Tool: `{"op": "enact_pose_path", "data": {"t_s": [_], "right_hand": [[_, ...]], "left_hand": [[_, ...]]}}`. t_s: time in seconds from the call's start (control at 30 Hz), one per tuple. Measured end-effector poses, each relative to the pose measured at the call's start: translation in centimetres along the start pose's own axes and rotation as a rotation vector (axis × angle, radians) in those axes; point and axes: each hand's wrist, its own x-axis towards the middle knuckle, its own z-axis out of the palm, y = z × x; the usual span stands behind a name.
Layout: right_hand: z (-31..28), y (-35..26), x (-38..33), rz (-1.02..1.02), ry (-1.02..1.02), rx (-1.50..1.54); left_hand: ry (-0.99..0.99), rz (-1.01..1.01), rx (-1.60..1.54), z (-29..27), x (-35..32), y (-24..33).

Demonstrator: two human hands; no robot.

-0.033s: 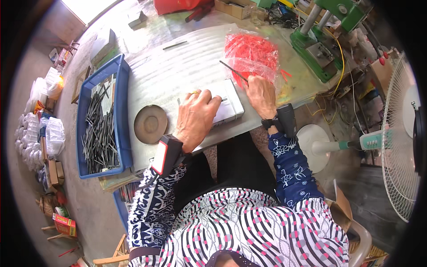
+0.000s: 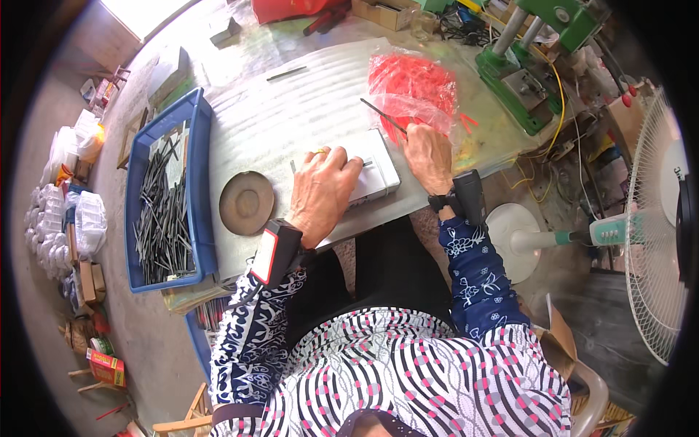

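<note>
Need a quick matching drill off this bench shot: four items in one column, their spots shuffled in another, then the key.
Items:
1. blue tray
2. red bag
3. round disc
4. white block

Places:
A. under the left hand
B. far left of the bench, full of dark rods
C. beyond the right hand
D. between tray and left hand

Pairs: 1-B, 2-C, 3-D, 4-A

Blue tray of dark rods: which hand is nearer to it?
Left. The left hand rests on the white block, a round disc between it and the blue tray. The right hand sits farther away by the red bag.
</note>
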Motion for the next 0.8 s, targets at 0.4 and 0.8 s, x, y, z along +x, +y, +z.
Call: {"op": "enact_pose_path", "data": {"t_s": [0.4, 0.8], "right_hand": [[-0.3, 1.2, -1.7, -0.063, 0.095, 0.023], [-3.0, 0.1, -1.8, 0.037, -0.053, 0.086]], "left_hand": [[0.171, -0.217, -0.079, -1.8, -4.2, -1.9], [0.275, -0.250, -0.049, -0.1, -5.1, -1.4]]}}
